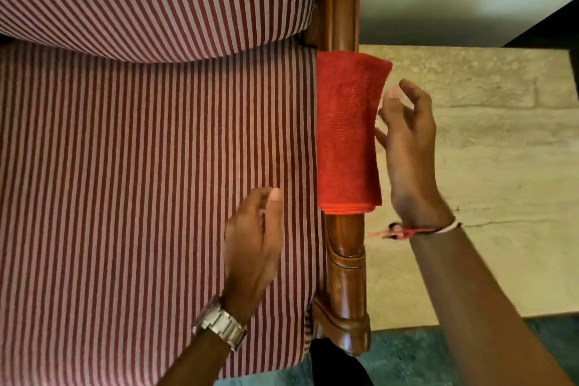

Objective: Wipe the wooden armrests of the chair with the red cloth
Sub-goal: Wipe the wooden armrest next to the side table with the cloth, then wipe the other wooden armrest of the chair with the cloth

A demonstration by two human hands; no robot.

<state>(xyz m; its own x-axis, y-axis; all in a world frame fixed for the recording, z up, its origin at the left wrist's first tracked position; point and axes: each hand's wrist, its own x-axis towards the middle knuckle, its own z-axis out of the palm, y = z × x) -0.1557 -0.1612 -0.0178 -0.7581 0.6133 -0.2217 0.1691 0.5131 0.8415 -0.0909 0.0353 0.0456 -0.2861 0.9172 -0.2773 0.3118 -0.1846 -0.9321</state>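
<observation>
Two hands, both empty: my left hand point(253, 244), loosely open, hovers over the striped seat point(141, 182) at lower centre; the red cloth point(347, 135) drapes the wooden armrest point(346, 276); my right hand point(407, 147), fingers spread, is just beside the cloth's right edge.

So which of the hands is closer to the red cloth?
The right hand. Its fingertips are right at the outer edge of the red cloth draped over the armrest. The left hand hovers over the striped seat, a little away.
</observation>
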